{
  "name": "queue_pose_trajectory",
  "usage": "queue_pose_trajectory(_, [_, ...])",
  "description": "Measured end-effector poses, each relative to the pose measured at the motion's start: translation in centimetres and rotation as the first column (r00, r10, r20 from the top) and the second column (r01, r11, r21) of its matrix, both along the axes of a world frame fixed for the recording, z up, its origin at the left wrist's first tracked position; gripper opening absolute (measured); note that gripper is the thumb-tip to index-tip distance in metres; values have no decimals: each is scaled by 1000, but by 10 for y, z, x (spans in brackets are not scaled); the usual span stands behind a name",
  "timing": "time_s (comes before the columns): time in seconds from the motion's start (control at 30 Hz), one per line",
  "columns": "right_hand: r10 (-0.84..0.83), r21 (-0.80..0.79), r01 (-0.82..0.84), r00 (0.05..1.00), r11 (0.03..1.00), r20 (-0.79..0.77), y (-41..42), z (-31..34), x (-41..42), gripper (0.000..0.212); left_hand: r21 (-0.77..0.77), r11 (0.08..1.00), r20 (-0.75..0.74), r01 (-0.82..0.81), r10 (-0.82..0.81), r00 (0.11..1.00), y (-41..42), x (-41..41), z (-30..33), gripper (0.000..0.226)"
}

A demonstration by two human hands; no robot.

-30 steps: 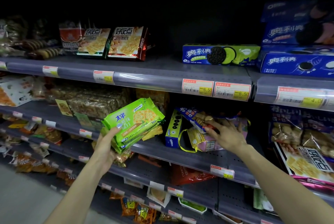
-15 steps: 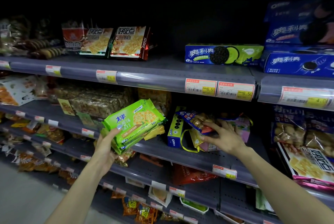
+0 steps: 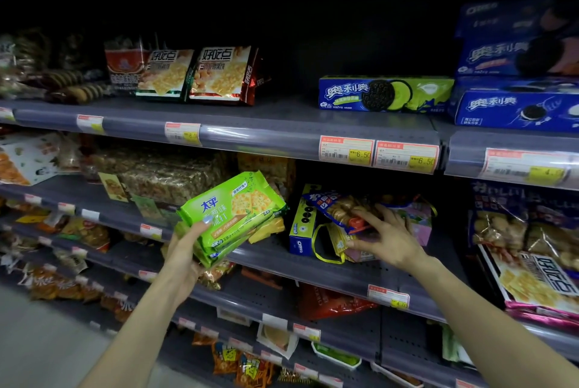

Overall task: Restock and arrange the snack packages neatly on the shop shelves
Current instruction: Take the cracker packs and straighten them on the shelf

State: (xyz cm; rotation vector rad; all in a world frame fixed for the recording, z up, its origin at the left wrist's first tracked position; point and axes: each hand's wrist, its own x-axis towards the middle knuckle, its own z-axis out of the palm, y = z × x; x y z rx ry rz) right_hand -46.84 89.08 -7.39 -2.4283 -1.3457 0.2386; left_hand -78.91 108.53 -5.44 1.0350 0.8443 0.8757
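My left hand (image 3: 185, 254) grips a stack of green cracker packs (image 3: 233, 215) from below, thumb on the top pack, and holds it tilted in front of the middle shelf (image 3: 341, 273). My right hand (image 3: 387, 235) reaches onto that shelf, fingers curled on a blue-and-red clear biscuit bag (image 3: 336, 207) that lies over a pink pack with a yellow handle (image 3: 416, 220). A small blue Oreo box (image 3: 302, 231) stands upright just left of them.
Above, on the upper shelf (image 3: 282, 124), stand cracker bags (image 3: 224, 74), a green Oreo box (image 3: 385, 93) and stacked blue Oreo boxes (image 3: 513, 105). Nut bars (image 3: 169, 177) fill the middle shelf's left. A large cracker bag (image 3: 539, 278) lies at the right. Lower shelves hold several snack packs.
My right hand has drawn the blue-and-red biscuit bag a little forward and left over the pink pack. The green stack in my left hand has barely moved.
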Motion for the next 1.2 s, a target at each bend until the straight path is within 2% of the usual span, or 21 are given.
queue_pose_trajectory(0.17, [12, 50, -11, 1000, 999, -22, -10, 7, 0, 80, -15, 998, 9, 56, -55, 998, -8, 30, 10, 69])
queue_pose_trajectory(0.3, [3, 126, 6, 997, 992, -72, -27, 12, 6, 80, -28, 991, 12, 128, -128, 992, -20, 72, 17, 50])
queue_pose_trajectory(0.47, [-44, 228, 61, 996, 972, -77, -58, 14, 20, 86, -3, 971, -32, 239, -239, 971, -49, 131, 24, 39])
queue_pose_trajectory(0.53, [-74, 265, 95, 993, 960, -88, -73, 17, 26, 93, 2, 958, -64, 285, -284, 957, -61, 154, 26, 48])
queue_pose_trajectory(0.63, [-130, 315, 166, 983, 935, -132, -98, 15, 40, 91, -6, 942, -96, 336, -335, 937, -79, 186, 27, 59])
queue_pose_trajectory(0.77, [-198, 338, 275, 949, 900, -244, -123, 17, 53, 84, 0, 908, -166, 419, -413, 895, -106, 214, 29, 116])
queue_pose_trajectory(0.83, [-182, 339, 292, 929, 894, -323, -128, 18, 55, 88, -2, 894, -168, 448, -442, 881, -116, 221, 29, 114])
queue_pose_trajectory(0.93, [-112, 360, 325, 858, 874, -502, -128, 22, 54, 96, -4, 878, -161, 479, -473, 866, -126, 228, 26, 92])
queue_pose_trajectory(1.03, [-17, 388, 375, 737, 842, -675, -122, 29, 50, 100, 8, 867, -158, 499, -491, 857, -128, 229, 24, 97])
queue_pose_trajectory(1.13, [80, 379, 470, 539, 797, -839, -114, 33, 47, 95, 34, 847, -148, 531, -521, 840, -130, 225, 24, 108])
queue_pose_trajectory(1.2, [147, 350, 494, 403, 796, -903, -110, 36, 45, 86, 47, 831, -147, 555, -544, 826, -131, 224, 23, 102])
